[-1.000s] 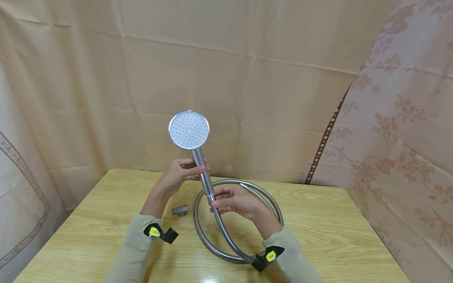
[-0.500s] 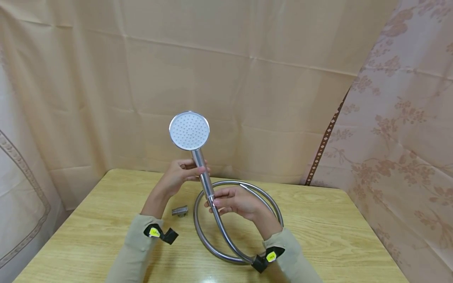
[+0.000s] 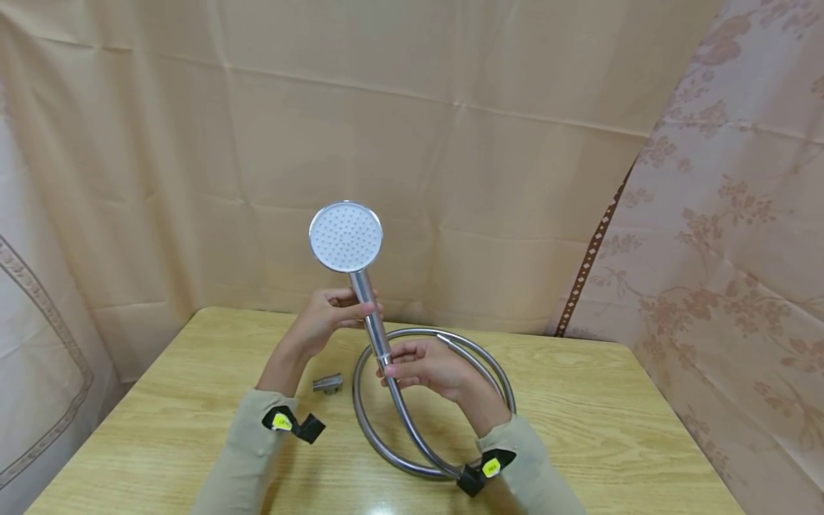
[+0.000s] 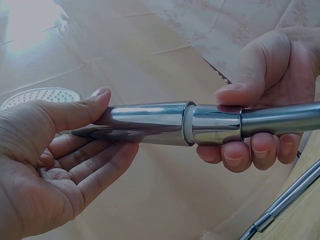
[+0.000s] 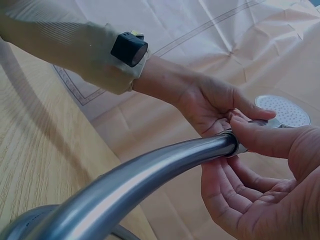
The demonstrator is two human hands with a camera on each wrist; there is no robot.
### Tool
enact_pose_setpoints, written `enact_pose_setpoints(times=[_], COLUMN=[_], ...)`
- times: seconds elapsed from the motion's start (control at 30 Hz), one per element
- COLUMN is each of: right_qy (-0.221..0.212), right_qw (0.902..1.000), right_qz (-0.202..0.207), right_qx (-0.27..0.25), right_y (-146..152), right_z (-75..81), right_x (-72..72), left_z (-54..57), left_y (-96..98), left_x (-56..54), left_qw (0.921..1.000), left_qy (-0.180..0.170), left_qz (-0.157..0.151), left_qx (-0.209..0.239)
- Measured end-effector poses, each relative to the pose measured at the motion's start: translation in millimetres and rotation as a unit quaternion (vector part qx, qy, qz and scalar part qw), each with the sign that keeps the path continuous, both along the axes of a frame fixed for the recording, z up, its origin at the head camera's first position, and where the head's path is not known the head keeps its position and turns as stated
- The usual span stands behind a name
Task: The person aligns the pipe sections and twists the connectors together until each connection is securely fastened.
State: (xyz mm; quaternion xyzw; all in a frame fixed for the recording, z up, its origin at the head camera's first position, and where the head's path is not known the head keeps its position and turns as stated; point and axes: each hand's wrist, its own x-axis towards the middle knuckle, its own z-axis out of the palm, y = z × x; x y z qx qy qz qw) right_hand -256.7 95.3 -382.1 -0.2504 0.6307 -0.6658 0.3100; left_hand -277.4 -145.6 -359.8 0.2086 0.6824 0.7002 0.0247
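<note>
My left hand [image 3: 320,322] grips the chrome handle of a shower head [image 3: 345,237], which tilts up with its white nozzle face toward me. Between thumb and fingers, my right hand [image 3: 433,368] pinches the metal collar [image 4: 217,124] of the shower hose [image 3: 407,422] at the handle's lower end. In the left wrist view a pale ring shows between collar and handle [image 4: 150,123]; how far they are joined I cannot tell. From the collar the hose curves down to the table. The right wrist view shows the hose [image 5: 130,180] running into my right hand's fingers.
Loops of the hose lie on the wooden table [image 3: 579,415] beneath and behind my right hand. A small chrome bracket-like fitting [image 3: 327,383] lies left of the loops. A beige curtain [image 3: 412,157] hangs behind the table, with a floral curtain [image 3: 740,236] at the right.
My right hand's fingers shift slightly around the collar, reaching further round it half a second ago and drawing back now. The left hand and shower head stay nearly still.
</note>
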Motion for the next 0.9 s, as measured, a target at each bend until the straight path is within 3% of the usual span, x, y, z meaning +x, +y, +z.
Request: enact_pose_setpoints(times=[0.53, 0.9], right_qy=[0.028, 0.018], right_qw=[0.9992, 0.9993], right_qz=[0.028, -0.022], right_qx=[0.005, 0.026], right_y=[1.9, 1.2], right_z=[-3.4, 0.0], right_x=[-3.5, -1.7], left_z=[1.0, 2.7], left_y=[0.6, 0.4], left_x=[1.1, 0.8], left_qw=[0.9999, 1.0], left_qy=[-0.007, -0.003], left_qz=[0.008, 0.007], left_qx=[0.002, -0.003])
